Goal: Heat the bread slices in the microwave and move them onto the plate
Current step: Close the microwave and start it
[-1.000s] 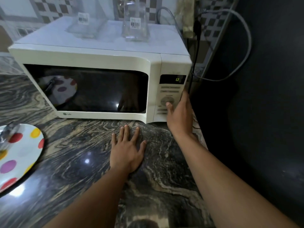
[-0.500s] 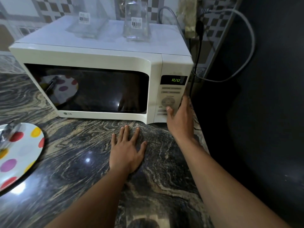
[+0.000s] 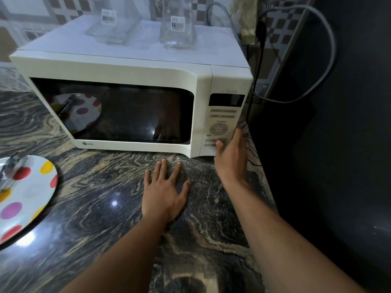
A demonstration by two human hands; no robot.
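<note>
thumb of right hand (image 3: 230,159) presses a lower button on the microwave (image 3: 118,81) panel; left hand (image 3: 165,193) lies flat, empty, before it. likely starting heat; next, wait.

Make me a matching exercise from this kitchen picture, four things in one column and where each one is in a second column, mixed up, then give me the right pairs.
Things:
1. left hand
2. right hand
3. polka-dot plate
4. clear glass jar

Places:
A. standing on top of the microwave
B. thumb on the lower buttons of the control panel
C. on the countertop at the left edge of view
D. flat, fingers spread, on the countertop in front of the microwave

Pairs: 1-D, 2-B, 3-C, 4-A
</note>
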